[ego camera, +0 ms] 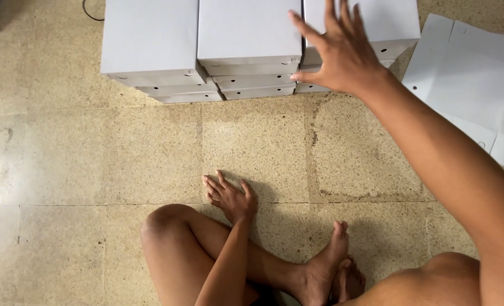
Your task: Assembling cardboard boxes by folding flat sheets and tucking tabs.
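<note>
My right hand point(342, 54) is raised over the rightmost stack of white boxes point(376, 28), palm down, fingers spread wide and thumb pointing left. It grips nothing. Whether the fingertips touch the top lid cannot be determined from this view.

My left hand point(229, 198) rests on the tiled floor point(65, 158) in front of my crossed legs point(206, 255). The fingers are loosely splayed, fingertips bearing on the tile, and the hand holds nothing.

Box arrangement: three stacks of white cardboard boxes stand side by side at the top of the view, well apart from the left hand.
- Left stack point(150, 39): at least three boxes, lower ones offset slightly to the right.
- Middle stack point(249, 34): three boxes with lids on (small round holes show in the lid edges).
- Right stack: partly covered by my right hand.

To the right of the stacks, flat unfolded white cardboard blanks point(473, 79) lie on the floor, overlapping one another, with punched holes visible.

A dark cable point(90, 12) curves at the top edge, left of the stacks. My bare feet point(328, 272) lie crossed at the bottom of the view.
</note>
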